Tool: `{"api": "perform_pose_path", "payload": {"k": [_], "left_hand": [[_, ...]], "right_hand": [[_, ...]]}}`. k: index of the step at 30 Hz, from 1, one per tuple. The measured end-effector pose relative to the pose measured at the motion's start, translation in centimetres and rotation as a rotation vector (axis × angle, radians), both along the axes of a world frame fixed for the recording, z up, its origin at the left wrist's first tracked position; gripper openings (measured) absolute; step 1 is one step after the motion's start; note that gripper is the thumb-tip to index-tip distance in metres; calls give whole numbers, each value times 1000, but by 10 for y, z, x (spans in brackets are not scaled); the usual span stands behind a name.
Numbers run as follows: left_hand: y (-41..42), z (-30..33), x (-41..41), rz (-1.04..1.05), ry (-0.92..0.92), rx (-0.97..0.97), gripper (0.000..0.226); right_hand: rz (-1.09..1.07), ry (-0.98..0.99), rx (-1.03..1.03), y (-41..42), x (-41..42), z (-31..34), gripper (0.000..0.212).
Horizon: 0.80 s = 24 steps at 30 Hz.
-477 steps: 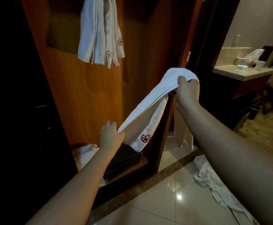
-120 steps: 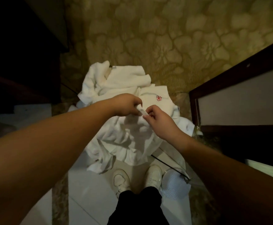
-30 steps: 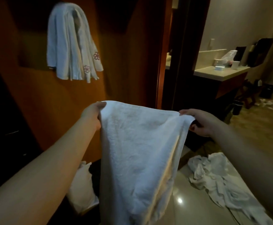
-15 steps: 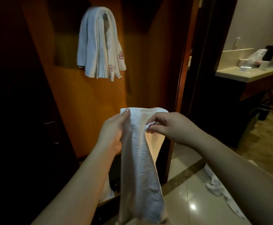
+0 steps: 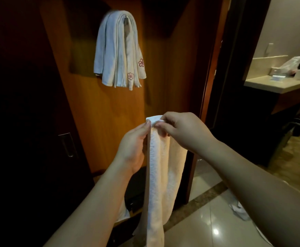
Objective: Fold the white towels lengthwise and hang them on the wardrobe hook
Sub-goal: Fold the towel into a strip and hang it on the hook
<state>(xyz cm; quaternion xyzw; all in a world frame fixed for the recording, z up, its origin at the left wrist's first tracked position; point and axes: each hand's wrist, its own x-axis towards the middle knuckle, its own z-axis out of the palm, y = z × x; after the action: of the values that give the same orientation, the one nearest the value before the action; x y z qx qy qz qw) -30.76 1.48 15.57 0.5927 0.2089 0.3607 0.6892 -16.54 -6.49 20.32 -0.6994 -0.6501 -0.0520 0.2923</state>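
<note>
Centre of the head view, low: both hands meet at the top edge of a white towel (image 5: 160,175). Towel is folded into a narrow strip and hangs straight down, running out of the bottom of the frame. Left hand (image 5: 133,148) comes up from lower left, palm turned toward the cloth, thumb and fingertips curled onto the strip's left top corner. Right hand (image 5: 183,131) comes in from lower right, fingers bent over the top edge, pinching it just beside the left thumb. Two hands nearly touching.

Upper centre-left: bundle of hung towels (image 5: 118,50), white, draped over a small metal hook (image 5: 125,19) on the wooden wardrobe panel (image 5: 101,113). Two red flower emblems show on the right-hand folds. Held strip is well below and right of this bundle, apart from it.

Left edge: dark door with a recessed handle (image 5: 67,145).

Right side: pale countertop (image 5: 277,84) with small items, too blurred to name. Lower right: glossy floor tile (image 5: 199,229), crumpled white cloth (image 5: 238,209) partly behind the right forearm.
</note>
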Motion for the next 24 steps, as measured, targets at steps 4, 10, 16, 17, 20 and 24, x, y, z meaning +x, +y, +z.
{"api": "perform_pose_path", "payload": {"k": [4,10,16,17,20,24], "left_hand": [[5,-1,-2,-43,-20,8,39],[12,-1,-7,-98,23,113,38],[14,2,-13,-105,196,300,29],[14,1,-14,-92,231,322,28],[14,-3,-15,-62,336,415,24],[16,-10,-16,-40,385,486,21]], "right_hand": [[-21,-23,31,-1,-2,3,34],[-43,-86,56,-1,-4,4,34],[-21,-145,52,2,-5,6,39],[-22,-172,41,3,-5,5,39],[-20,-241,-10,6,-3,-1,40],[9,-225,-61,6,0,-10,41]]}}
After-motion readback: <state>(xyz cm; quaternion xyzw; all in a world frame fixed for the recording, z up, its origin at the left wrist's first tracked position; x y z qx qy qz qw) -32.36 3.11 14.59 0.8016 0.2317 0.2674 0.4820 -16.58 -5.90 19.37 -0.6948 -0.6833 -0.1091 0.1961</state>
